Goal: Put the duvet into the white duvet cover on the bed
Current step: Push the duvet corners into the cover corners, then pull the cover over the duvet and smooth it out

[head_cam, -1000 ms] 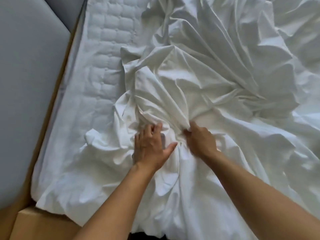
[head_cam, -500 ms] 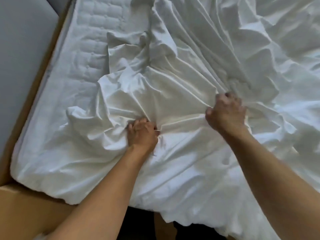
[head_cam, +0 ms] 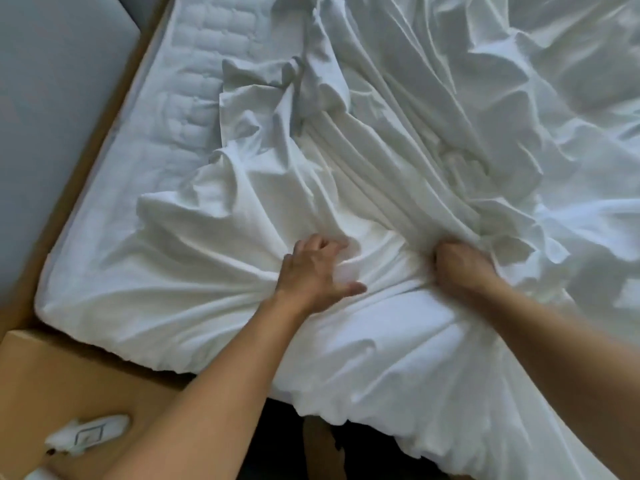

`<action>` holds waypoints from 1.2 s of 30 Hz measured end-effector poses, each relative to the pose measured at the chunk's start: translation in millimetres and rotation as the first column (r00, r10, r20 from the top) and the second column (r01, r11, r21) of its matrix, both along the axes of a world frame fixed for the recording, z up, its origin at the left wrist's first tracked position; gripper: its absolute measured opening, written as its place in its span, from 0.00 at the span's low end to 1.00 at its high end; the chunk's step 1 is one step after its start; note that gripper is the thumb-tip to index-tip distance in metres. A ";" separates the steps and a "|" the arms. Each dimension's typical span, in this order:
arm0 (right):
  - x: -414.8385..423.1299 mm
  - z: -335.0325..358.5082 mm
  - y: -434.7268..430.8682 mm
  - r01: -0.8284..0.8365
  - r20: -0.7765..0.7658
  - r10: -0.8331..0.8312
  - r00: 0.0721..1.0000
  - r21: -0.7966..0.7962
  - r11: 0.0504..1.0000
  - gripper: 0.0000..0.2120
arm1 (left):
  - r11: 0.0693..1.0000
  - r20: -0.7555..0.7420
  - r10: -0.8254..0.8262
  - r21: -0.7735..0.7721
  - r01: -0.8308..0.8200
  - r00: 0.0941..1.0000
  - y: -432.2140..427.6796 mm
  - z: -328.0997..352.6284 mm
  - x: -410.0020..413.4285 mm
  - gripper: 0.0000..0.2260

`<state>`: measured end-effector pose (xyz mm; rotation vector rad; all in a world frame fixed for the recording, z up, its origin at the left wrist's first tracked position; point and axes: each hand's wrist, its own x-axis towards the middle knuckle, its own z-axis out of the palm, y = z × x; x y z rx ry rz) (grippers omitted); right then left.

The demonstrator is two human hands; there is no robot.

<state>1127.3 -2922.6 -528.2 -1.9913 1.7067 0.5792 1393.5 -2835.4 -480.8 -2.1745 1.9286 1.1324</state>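
Observation:
The white duvet cover lies crumpled across the bed, hanging over the near edge. I cannot tell the duvet apart from the cover; all the cloth is white. My left hand rests on the cloth near the bed's front, fingers curled and partly spread, thumb out, nothing clearly gripped. About a hand's width to its right, my right hand is a fist closed on a bunch of the cover's folds.
The quilted mattress shows bare at the upper left. A wooden bed frame runs along the left and near side, with a grey wall panel beyond. A white slipper sits on the floor at the lower left.
My right hand came back toward the left hand, still gripping cloth. My left hand loosened from a fist to spread fingers. The view shifted right.

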 end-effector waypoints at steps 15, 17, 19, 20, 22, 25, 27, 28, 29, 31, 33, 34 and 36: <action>22.2 55.6 179.7 0.073 -0.036 -0.067 0.997 0.206 0.976 0.31 | 0.870 -0.018 -0.305 0.402 0.286 0.952 88.4 13.6 -28.7 0.32; 39.4 86.6 176.5 0.237 0.110 -0.256 0.960 0.160 0.958 0.28 | 0.925 -0.094 -0.193 0.314 0.213 0.977 75.5 45.7 -13.7 0.23; 51.9 124.0 178.5 0.426 0.248 -0.427 0.870 0.062 0.903 0.25 | 0.947 -0.004 -0.274 0.174 0.271 0.962 62.8 81.6 5.7 0.19; 56.6 143.8 181.2 0.477 0.278 -0.455 0.846 -0.013 0.879 0.23 | 0.947 0.067 -0.312 0.104 0.304 0.948 56.7 101.1 15.7 0.18; 63.0 179.1 189.1 0.531 0.305 -0.469 0.829 -0.164 0.831 0.18 | 0.933 0.153 -0.351 -0.031 0.359 0.924 44.9 140.3 34.5 0.18; 65.7 223.8 195.8 0.661 0.502 -0.498 0.707 -0.218 0.718 0.17 | 0.939 -0.065 -0.299 -0.200 0.281 0.952 26.9 193.5 59.0 0.15; 62.5 251.6 201.9 0.848 0.738 -0.544 0.399 -0.071 0.525 0.16 | 0.968 -0.339 -0.183 -0.227 0.108 0.923 18.2 224.7 71.3 0.11; 59.7 265.1 206.9 0.909 0.830 -0.523 0.195 0.047 0.413 0.14 | 0.977 -0.461 -0.123 -0.213 0.025 0.879 16.5 237.6 75.6 0.09; 55.8 277.1 212.6 0.935 0.884 -0.467 0.021 0.148 0.322 0.11 | 0.981 -0.566 -0.069 -0.188 -0.047 0.822 15.9 248.6 78.5 0.08; 46.0 296.4 228.8 0.939 0.919 -0.345 -0.190 0.273 0.210 0.07 | 0.978 -0.716 0.030 -0.123 -0.168 0.698 19.5 264.2 82.0 0.07; 33.8 311.1 251.6 0.933 0.923 -0.247 -0.296 0.335 0.130 0.06 | 0.968 -0.788 0.091 -0.075 -0.241 0.609 25.9 273.9 83.1 0.09; 26.8 315.8 263.8 0.931 0.921 -0.212 -0.327 0.353 0.096 0.06 | 0.963 -0.806 0.111 -0.057 -0.263 0.581 30.2 277.3 82.1 0.10; 10.7 322.0 288.4 0.926 0.915 -0.173 -0.364 0.376 0.043 0.07 | 0.958 -0.824 0.132 -0.037 -0.285 0.550 41.0 280.4 73.9 0.11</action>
